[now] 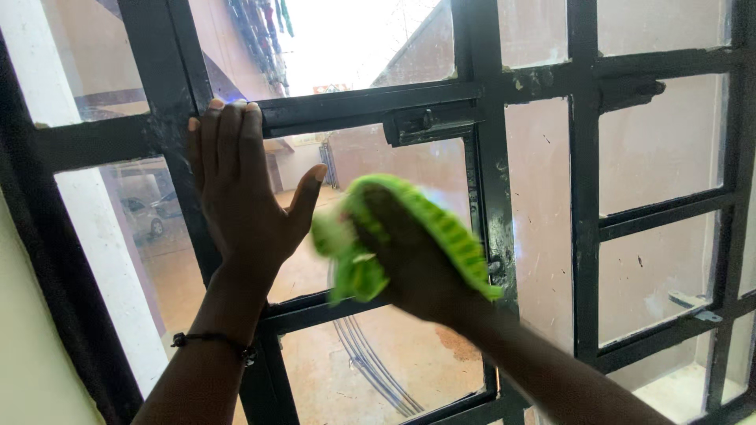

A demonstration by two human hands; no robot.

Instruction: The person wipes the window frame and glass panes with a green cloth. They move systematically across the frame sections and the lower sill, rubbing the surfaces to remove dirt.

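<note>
Signs and packages: we see only a small reddish patch far outside, above the window latch (417,123); it is too bright and small for us to tell what it is.
Left hand (240,189): we see it flat and unclenched, palm to the black window frame (488,157), fingers together and pointing up, fingertips reaching the horizontal bar, thumb spread out to the right. It grips nothing.
Left wrist: we see a thin dark bracelet (213,340) around it; the forearm rises from the bottom edge of the view.
Right hand (413,252): we see it bunched around a green cloth (378,236), pressed at the glass pane (386,169); the forearm comes in from the lower right corner.
Green cloth: bright lime, ribbed along its upper edge, wrapped over the knuckles and hanging in a blurred fold on the left. It lies against the middle pane, just below the latch and just left of the upright bar.
Frame: black painted metal, scuffed and chipped near the right hand, with a smaller grid of bars to the right.
Outside: we see a pale car (146,214) through the left pane, pinkish walls, a sandy yard, and clothes hanging (264,35) at the top.
</note>
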